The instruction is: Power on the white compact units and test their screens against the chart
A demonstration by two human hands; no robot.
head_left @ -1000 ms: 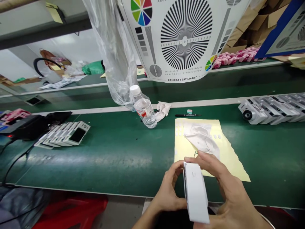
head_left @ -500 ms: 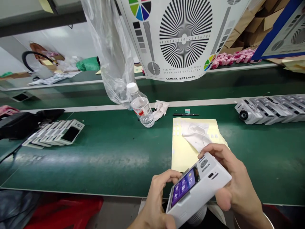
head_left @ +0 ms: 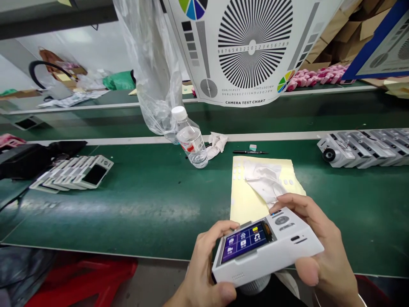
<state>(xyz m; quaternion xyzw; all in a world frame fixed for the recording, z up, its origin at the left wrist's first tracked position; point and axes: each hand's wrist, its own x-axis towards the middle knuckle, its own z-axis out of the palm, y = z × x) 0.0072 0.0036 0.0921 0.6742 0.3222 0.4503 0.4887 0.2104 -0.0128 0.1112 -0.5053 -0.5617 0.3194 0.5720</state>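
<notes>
I hold a small white camera (head_left: 281,251) in both hands near the front edge of the green belt (head_left: 143,200). Its back faces me, with a lit blue menu screen on the left and round buttons on the right. My left hand (head_left: 204,268) grips the left end, fingers curled over the top and thumb on the bottom edge. My right hand (head_left: 322,251) wraps round the right end, fingers over the top edge. Just beyond lies a yellow sheet (head_left: 246,200) with a white cloth (head_left: 265,181) on it.
A row of white cameras (head_left: 364,147) lies at the right, and another row (head_left: 73,172) at the left, screens up. A water bottle (head_left: 190,138), a hanging plastic bag (head_left: 153,68), a black pen (head_left: 251,152) and a camera test chart (head_left: 252,47) stand behind.
I have turned the camera from edge-on to back-up, so its lit screen now faces me. It has levelled out and my hands have shifted slightly right.
</notes>
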